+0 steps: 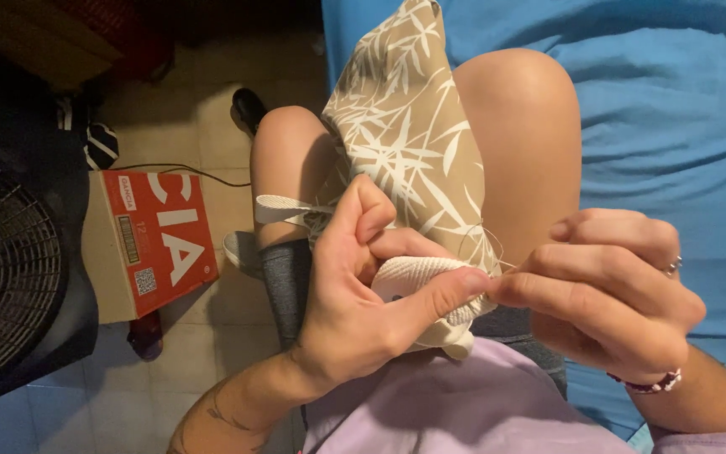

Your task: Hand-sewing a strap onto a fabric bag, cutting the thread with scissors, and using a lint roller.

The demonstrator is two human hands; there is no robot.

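While the person sits on the edge of a bed (682, 101) with both knees bare, the two hands meet just above the lap. The left hand (363, 294) curls around a white strap (418, 277), thumb stretched along its top edge and fingers (367, 210) bent in behind, gripping it firmly. The strap bulges out between thumb and palm, and a folded end of it hangs below the hand against a lilac shirt (464, 403). Another length of the strap runs left across the knee, ending flat and free.

The right hand (615, 294) comes in from the other side, its fingers (548, 286) closed in a pinch right at the tip of the left thumb. What they pinch is too small to make out; a thin thread (476, 240) loops up from that spot over the fabric. A ring sits on one finger and a beaded bracelet (653, 385) circles the wrist.

The strap is joined to a tan cloth (405, 118) printed with white leaves, which lies draped over the lap between the knees and reaches away toward the bed.

On the tiled floor (212, 336) to the left stands a red and brown box (149, 244), and beside it a dark fan (10, 269) with a wire grille. A black cable (182, 168) trails past the box.
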